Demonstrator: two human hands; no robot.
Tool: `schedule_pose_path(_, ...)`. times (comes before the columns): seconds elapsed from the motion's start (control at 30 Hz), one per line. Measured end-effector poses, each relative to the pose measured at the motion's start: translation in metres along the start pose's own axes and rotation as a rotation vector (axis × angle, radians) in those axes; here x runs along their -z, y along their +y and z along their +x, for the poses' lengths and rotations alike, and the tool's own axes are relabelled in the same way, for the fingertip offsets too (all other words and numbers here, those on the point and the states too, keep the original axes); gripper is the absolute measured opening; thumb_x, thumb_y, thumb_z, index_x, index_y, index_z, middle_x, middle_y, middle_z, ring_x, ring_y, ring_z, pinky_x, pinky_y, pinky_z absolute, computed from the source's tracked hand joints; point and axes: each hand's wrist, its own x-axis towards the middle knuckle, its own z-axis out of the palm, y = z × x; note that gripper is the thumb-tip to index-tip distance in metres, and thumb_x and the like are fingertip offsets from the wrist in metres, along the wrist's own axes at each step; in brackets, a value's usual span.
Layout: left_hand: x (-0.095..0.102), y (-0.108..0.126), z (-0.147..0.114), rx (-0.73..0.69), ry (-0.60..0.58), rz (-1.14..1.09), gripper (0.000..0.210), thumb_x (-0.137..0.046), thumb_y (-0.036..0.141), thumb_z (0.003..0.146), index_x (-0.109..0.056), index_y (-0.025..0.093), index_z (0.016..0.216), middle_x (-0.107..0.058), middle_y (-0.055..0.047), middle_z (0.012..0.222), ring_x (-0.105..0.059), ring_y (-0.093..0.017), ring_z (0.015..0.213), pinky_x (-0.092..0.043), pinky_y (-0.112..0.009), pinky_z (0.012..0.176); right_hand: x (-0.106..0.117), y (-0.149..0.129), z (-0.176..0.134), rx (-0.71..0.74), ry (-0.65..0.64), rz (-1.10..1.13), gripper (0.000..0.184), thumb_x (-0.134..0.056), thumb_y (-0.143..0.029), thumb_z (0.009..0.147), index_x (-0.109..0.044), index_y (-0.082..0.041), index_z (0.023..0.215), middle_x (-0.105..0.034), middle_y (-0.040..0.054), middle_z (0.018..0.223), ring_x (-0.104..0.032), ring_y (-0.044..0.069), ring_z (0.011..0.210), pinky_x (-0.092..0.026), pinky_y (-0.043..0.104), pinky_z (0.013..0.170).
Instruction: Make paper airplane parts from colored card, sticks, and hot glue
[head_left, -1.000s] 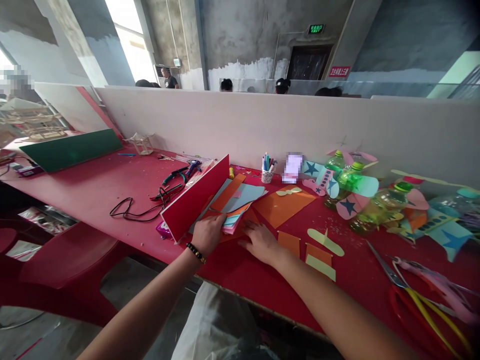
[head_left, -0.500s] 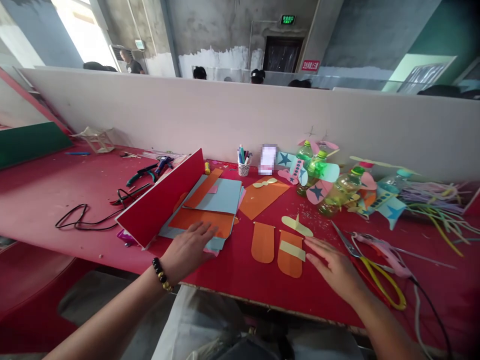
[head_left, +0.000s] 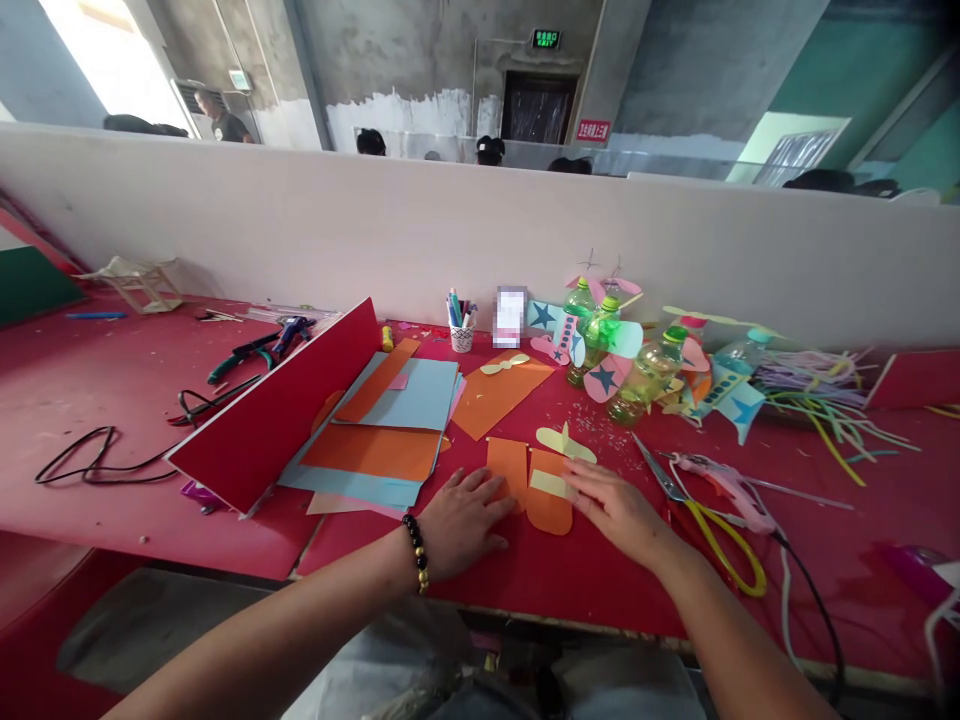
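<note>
My left hand, fingers spread, lies over the lower part of the left orange paper piece, which has a rounded end in the earlier view. With fingers stretched out, my right hand touches the right edge of the other orange paper piece. A pale yellow paper strip lies across that piece. Just above sits a pale yellow paper propeller with an upright tab. To the left is a stack of orange and light blue paper sheets. A larger orange sheet lies behind the pieces.
Scissors with yellow handles and a pink glue gun with its cord lie to the right. Bottles with paper plane parts stand behind. A red divider board rises at the left; a pen cup and phone stand at the back.
My left hand has moved right, off the paper stack and onto the left orange piece. My right hand stays by the right piece, now touching its edge. The view has turned slightly right.
</note>
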Motion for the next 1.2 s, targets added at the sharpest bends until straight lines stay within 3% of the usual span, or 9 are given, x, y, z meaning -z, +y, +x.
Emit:
schedule_pose_path(0.1, -0.001, 0.003, 0.007, -0.01, 0.036, -0.011, 0.05, -0.052, 0.049, 0.085, -0.046, 0.032, 0.132, -0.039, -0.005, 0.144, -0.035, -0.03, 0.131, -0.032, -0.047, 0.106, 0.012, 0.01, 0.014, -0.138, 0.048, -0.011, 0.037, -0.045, -0.033, 0.09, -0.064, -0.02, 0.119, -0.058, 0.0094, 0.13, -0.055, 0.023, 0.118, -0.043, 0.04, 0.101)
schedule_pose_path(0.2, -0.009, 0.007, 0.013, -0.023, 0.037, -0.008, 0.058, -0.049, 0.052, 0.086, -0.034, 0.037, 0.14, -0.035, -0.005, 0.147, -0.033, -0.033, 0.132, -0.031, -0.051, 0.105, 0.011, 0.018, 0.025, -0.204, -0.043, -0.086, 0.044, -0.055, -0.034, 0.084, -0.059, -0.02, 0.125, -0.053, 0.0103, 0.134, -0.05, 0.027, 0.123, -0.041, 0.044, 0.102)
schedule_pose_path(0.43, -0.015, 0.005, 0.008, -0.06, 0.004, -0.01, 0.061, -0.047, 0.054, 0.086, -0.026, 0.041, 0.142, -0.039, -0.002, 0.144, -0.032, -0.033, 0.131, -0.029, -0.053, 0.106, -0.008, 0.03, 0.037, -0.169, -0.029, -0.173, 0.047, -0.061, -0.034, 0.08, -0.058, -0.022, 0.125, -0.053, 0.0105, 0.135, -0.044, 0.031, 0.127, -0.039, 0.048, 0.102)
schedule_pose_path(0.67, -0.019, 0.007, 0.003, -0.055, -0.002, 0.011, 0.06, -0.048, 0.056, 0.085, -0.033, 0.039, 0.14, -0.036, -0.004, 0.146, -0.029, -0.034, 0.133, -0.025, -0.055, 0.107, -0.02, 0.046, 0.035, -0.15, 0.045, -0.122, 0.046, -0.058, -0.035, 0.082, -0.058, -0.022, 0.126, -0.053, 0.0103, 0.135, -0.04, 0.031, 0.13, -0.038, 0.05, 0.102)
schedule_pose_path(0.83, -0.004, -0.001, 0.008, -0.036, 0.048, -0.012, 0.056, -0.049, 0.049, 0.087, -0.035, 0.035, 0.14, -0.04, -0.003, 0.144, -0.033, -0.029, 0.132, -0.031, -0.047, 0.107, -0.019, 0.035, 0.034, -0.12, 0.14, -0.084, 0.037, -0.052, -0.036, 0.086, -0.064, -0.02, 0.116, -0.061, 0.0116, 0.124, -0.052, 0.028, 0.119, -0.043, 0.044, 0.097)
schedule_pose_path(0.9, 0.006, -0.012, 0.015, 0.011, 0.115, -0.041, 0.05, -0.048, 0.043, 0.089, -0.041, 0.031, 0.137, -0.046, -0.004, 0.139, -0.038, -0.026, 0.129, -0.035, -0.042, 0.105, -0.016, 0.031, 0.035, -0.135, 0.201, -0.094, 0.031, -0.047, -0.037, 0.087, -0.069, -0.02, 0.102, -0.068, 0.0117, 0.106, -0.061, 0.026, 0.102, -0.048, 0.039, 0.086)
schedule_pose_path(1.0, 0.023, -0.039, 0.032, 0.102, 0.228, -0.117, 0.037, -0.046, 0.033, 0.09, -0.053, 0.024, 0.125, -0.059, -0.006, 0.121, -0.051, -0.021, 0.114, -0.042, -0.035, 0.098, -0.012, 0.031, 0.035, -0.155, 0.299, -0.105, 0.031, -0.043, -0.038, 0.089, -0.068, -0.019, 0.083, -0.069, 0.0096, 0.083, -0.063, 0.023, 0.078, -0.046, 0.032, 0.067)
schedule_pose_path(1.1, 0.041, -0.079, 0.058, 0.297, 0.383, -0.188, 0.03, -0.052, 0.033, 0.086, -0.059, 0.022, 0.112, -0.063, -0.007, 0.111, -0.054, -0.022, 0.107, -0.044, -0.035, 0.094, -0.011, 0.035, 0.036, -0.143, 0.384, -0.093, 0.035, -0.041, -0.041, 0.09, -0.064, -0.019, 0.075, -0.066, 0.0078, 0.073, -0.059, 0.02, 0.067, -0.04, 0.029, 0.058)
schedule_pose_path(1.2, 0.056, -0.126, 0.092, 0.539, 0.52, -0.321, 0.036, -0.062, 0.039, 0.078, -0.058, 0.019, 0.108, -0.063, -0.008, 0.109, -0.058, -0.023, 0.102, -0.045, -0.035, 0.089, -0.011, 0.035, 0.036, -0.14, 0.432, -0.094, 0.038, -0.042, -0.045, 0.09, -0.06, -0.019, 0.069, -0.063, 0.0062, 0.066, -0.056, 0.018, 0.061, -0.036, 0.027, 0.055)
